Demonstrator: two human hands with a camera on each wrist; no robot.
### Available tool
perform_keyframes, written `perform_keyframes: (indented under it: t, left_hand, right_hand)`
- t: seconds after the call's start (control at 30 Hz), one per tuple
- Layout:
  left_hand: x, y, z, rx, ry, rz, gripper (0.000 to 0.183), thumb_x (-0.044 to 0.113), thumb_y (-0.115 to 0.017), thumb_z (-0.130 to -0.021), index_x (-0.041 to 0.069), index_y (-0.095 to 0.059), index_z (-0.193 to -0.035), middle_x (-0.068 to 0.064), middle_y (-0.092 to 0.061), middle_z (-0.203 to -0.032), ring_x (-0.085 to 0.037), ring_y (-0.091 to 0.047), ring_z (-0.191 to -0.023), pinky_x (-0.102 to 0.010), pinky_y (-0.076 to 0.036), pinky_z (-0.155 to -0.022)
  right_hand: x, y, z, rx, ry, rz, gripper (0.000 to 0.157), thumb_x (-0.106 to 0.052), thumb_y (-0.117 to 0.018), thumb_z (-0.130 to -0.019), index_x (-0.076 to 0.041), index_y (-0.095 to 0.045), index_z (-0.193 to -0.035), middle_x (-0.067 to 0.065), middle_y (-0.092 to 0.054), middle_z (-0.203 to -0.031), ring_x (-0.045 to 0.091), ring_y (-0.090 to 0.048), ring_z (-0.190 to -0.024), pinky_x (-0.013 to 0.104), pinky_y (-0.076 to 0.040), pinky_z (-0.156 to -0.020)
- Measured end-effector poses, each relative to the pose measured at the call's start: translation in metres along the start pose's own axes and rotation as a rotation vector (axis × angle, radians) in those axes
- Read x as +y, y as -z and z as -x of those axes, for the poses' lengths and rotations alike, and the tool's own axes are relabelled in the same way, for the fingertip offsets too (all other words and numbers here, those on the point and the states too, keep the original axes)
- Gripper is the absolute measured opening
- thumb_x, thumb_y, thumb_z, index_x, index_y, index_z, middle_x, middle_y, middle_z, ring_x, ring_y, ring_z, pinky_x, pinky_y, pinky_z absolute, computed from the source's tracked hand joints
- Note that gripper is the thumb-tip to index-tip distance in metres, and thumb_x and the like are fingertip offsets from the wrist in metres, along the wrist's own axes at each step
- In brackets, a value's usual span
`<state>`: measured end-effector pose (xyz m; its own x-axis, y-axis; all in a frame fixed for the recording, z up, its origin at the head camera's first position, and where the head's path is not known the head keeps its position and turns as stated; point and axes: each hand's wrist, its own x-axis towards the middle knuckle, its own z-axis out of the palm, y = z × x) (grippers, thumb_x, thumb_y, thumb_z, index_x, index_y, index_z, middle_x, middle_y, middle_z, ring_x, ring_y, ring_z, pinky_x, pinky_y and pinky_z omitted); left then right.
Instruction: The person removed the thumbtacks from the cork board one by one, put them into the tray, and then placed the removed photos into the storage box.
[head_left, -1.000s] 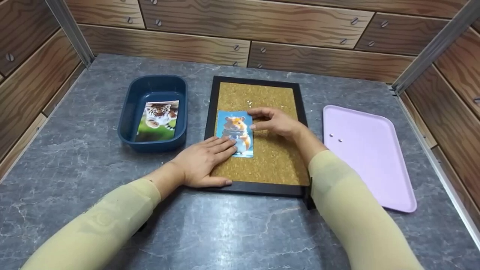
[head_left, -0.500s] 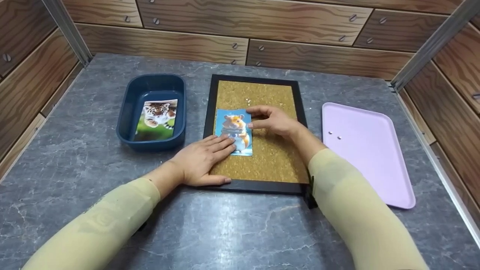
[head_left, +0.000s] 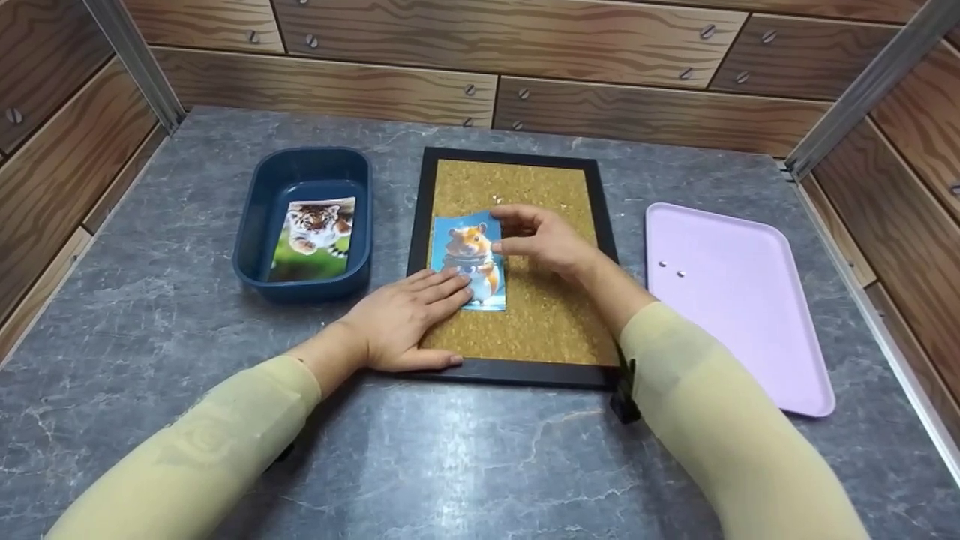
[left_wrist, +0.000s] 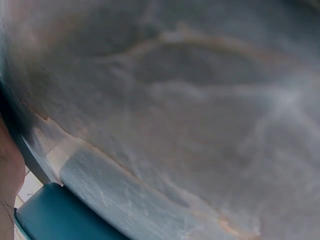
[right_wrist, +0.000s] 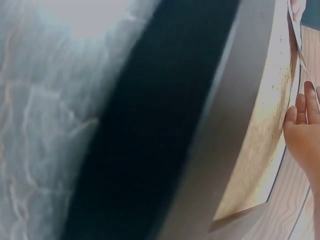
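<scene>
A blue picture card of a hamster [head_left: 480, 262] lies on the left part of a black-framed corkboard [head_left: 555, 334]. My left hand [head_left: 405, 322] rests flat, fingers straight over the card's lower left, thumb along the frame's near edge. With thumb and fingertips, my right hand [head_left: 547, 240] pinches the card's upper right edge, which bends up off the cork. The right wrist view shows the right hand [right_wrist: 306, 122] at the raised card edge. Only a strip of skin [left_wrist: 7, 175] shows in the left wrist view.
Left of the board stands a dark blue bin [head_left: 247, 232] with a tiger picture card [head_left: 311, 240] inside. To the right lies a lilac tray [head_left: 750, 322] bearing two small silvery pieces [head_left: 680, 274]. Wood-patterned panels [head_left: 375, 97] enclose the grey marbled table [head_left: 450, 442].
The hamster card's upper right edge has risen and curved up with my right fingers, which moved slightly. My left hand has stayed in place.
</scene>
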<state>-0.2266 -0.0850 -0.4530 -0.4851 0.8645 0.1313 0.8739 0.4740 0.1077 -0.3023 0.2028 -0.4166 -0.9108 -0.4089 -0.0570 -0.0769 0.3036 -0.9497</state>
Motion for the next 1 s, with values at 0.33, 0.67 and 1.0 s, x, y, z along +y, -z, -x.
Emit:
perform_keyframes:
  t: [0.33,0.67,1.0]
  left_hand:
    - [0.000,0.000,0.000,0.005,0.003,0.003,0.094,0.074,-0.041,-0.103,0.005,-0.033,-0.167,-0.013,-0.031,-0.172,-0.029,-0.024,-0.160,-0.044,-0.019,-0.130]
    - [-0.001,0.000,0.000,0.003,0.004,0.008,0.094,0.073,-0.042,-0.103,0.005,-0.033,-0.167,-0.013,-0.030,-0.172,-0.029,-0.023,-0.161,-0.044,-0.018,-0.130]
    - [0.000,0.000,0.000,0.001,0.013,0.017,0.094,0.074,-0.041,-0.102,0.007,-0.033,-0.167,-0.012,-0.030,-0.172,-0.028,-0.023,-0.161,-0.043,-0.018,-0.130]
  right_hand:
    - [-0.001,-0.005,0.005,0.003,-0.019,-0.212,0.062,0.006,-0.073,-0.096,0.003,-0.051,-0.154,0.023,-0.058,-0.145,0.033,-0.064,-0.125,0.038,-0.059,-0.097]
    - [0.004,-0.007,0.009,-0.011,-0.036,-0.242,0.063,0.007,-0.072,-0.096,0.003,-0.049,-0.155,0.025,-0.057,-0.146,0.031,-0.063,-0.125,0.035,-0.058,-0.097]
    - [0.006,-0.008,0.014,-0.014,-0.049,-0.193,0.062,0.006,-0.074,-0.095,0.003,-0.052,-0.152,0.022,-0.061,-0.142,0.030,-0.063,-0.122,0.032,-0.056,-0.099]
